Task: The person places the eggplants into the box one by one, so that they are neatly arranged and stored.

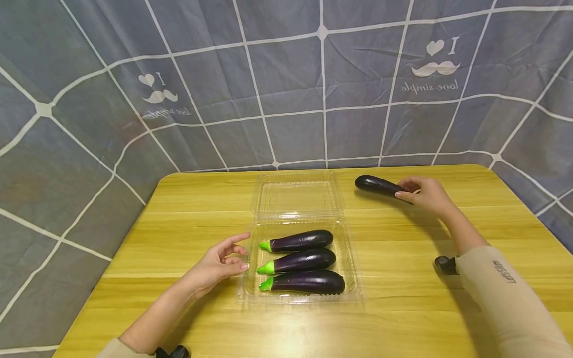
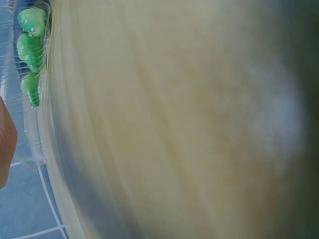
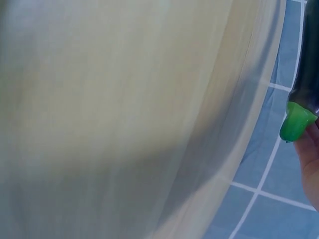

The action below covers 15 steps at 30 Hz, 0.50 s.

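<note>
My right hand [image 1: 425, 196] grips an eggplant [image 1: 378, 185] near its stem end, beyond the right side of the container. The green cap [image 3: 297, 121] of that eggplant shows in the right wrist view. Inside the clear plastic clamshell container [image 1: 351, 263] lie a far eggplant [image 1: 304, 240], a middle eggplant [image 1: 306, 260] and a near eggplant [image 1: 311, 282], side by side with green stems to the left. My left hand [image 1: 219, 261] is at the container's left edge, fingers loosely bent and holding nothing; whether the fingertips touch the rim I cannot tell.
The container's transparent lid [image 1: 295, 196] is folded back flat, away from me. All of this is on a wooden-topped table [image 1: 188, 223]. A grey cloth with white lines [image 1: 291, 89] hangs behind and at the sides.
</note>
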Available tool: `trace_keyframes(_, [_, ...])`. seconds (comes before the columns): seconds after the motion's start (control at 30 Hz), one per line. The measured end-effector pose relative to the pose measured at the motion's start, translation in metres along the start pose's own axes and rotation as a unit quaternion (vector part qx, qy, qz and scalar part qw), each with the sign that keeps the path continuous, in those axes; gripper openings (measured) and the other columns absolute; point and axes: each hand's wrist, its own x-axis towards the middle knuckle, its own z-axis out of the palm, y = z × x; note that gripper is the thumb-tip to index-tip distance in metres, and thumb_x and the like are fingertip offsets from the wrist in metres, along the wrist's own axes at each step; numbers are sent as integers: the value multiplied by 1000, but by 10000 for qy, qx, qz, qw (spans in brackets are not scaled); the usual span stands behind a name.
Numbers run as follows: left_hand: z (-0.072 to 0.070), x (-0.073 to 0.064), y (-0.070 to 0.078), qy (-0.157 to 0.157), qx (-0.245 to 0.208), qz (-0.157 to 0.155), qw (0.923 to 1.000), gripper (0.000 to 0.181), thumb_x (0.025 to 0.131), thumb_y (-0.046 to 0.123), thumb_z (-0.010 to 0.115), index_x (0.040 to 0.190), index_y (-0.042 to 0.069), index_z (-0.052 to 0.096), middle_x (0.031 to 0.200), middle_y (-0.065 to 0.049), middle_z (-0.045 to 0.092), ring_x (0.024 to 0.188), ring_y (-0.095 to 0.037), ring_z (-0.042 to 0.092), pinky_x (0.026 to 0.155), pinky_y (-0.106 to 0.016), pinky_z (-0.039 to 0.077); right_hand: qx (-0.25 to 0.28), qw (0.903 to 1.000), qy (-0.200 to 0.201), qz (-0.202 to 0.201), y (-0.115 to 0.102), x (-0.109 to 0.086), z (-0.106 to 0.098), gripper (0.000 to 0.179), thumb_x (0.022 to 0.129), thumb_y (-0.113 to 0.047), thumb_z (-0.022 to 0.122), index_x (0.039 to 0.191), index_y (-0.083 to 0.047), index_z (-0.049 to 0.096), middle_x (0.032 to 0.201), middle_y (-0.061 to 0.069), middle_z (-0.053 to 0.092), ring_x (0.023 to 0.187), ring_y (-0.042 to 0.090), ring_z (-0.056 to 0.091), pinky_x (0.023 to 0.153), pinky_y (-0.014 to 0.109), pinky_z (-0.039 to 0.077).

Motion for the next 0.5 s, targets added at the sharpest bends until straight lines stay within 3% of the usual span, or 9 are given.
trace_keyframes(0.3, [0, -1, 0, 33, 4, -33, 10000, 77, 84, 5, 68, 146, 6, 23, 111, -8, 41, 85, -10, 52, 73, -19, 49, -20, 9999, -149, -4, -8, -5, -5, 39, 87, -26, 67, 111, 4, 62, 98, 20, 63, 91, 34, 58, 71, 41, 46])
trace_keyframes(0.5, [1, -1, 1, -35, -5, 57, 10000, 76, 85, 4, 66, 146, 3, 22, 110, -9, 41, 85, -10, 52, 73, -18, 49, 33, 9999, -141, -94, -13, -7, -6, 38, 86, -25, 68, 110, 4, 62, 97, 18, 64, 89, 34, 59, 68, 36, 48])
